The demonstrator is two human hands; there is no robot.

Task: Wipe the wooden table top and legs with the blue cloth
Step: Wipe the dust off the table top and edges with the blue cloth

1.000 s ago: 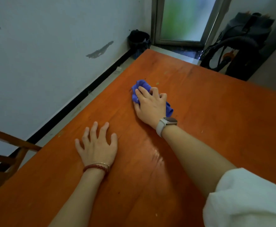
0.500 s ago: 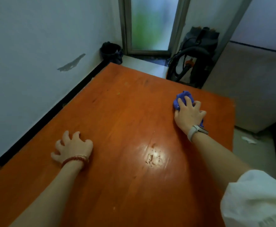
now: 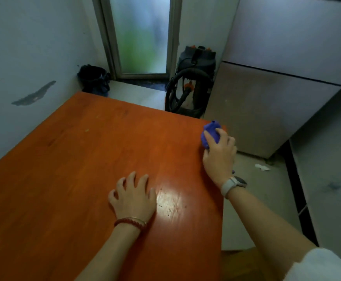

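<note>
now, by parts:
table: an orange-brown wooden table top (image 3: 80, 179) fills the left and middle of the view, its right edge running from the far corner down to the near bottom; a glossy patch of reflected light lies just right of the left hand.
blue cloth: a bunched blue cloth (image 3: 211, 131) sits on the table top at its far right corner, right by the edge.
right hand: the right hand (image 3: 219, 156) lies over the near part of the cloth, fingers curled round it and pressing it onto the wood; a pale watch (image 3: 233, 185) bands the wrist, which hangs past the table's right edge.
left hand: the left hand (image 3: 134, 196) rests on the table top near the middle, fingers bent with the tips on the wood, grasping nothing; a red bead bracelet (image 3: 130, 222) circles the wrist.
sleeve: a white sleeve (image 3: 323, 264) shows at the near right corner.
far side: a frosted glass door (image 3: 141, 33) stands in the far wall, a black bin (image 3: 93, 80) to its left against the wall, a grey vacuum cleaner (image 3: 192, 82) with a black hose to its right.
right side: a pale cabinet (image 3: 266, 110) stands beyond the table's right edge, with a white scrap (image 3: 262, 167) on the floor near its base.
left wall: a dark scuff mark (image 3: 34, 94) shows on the pale wall.
</note>
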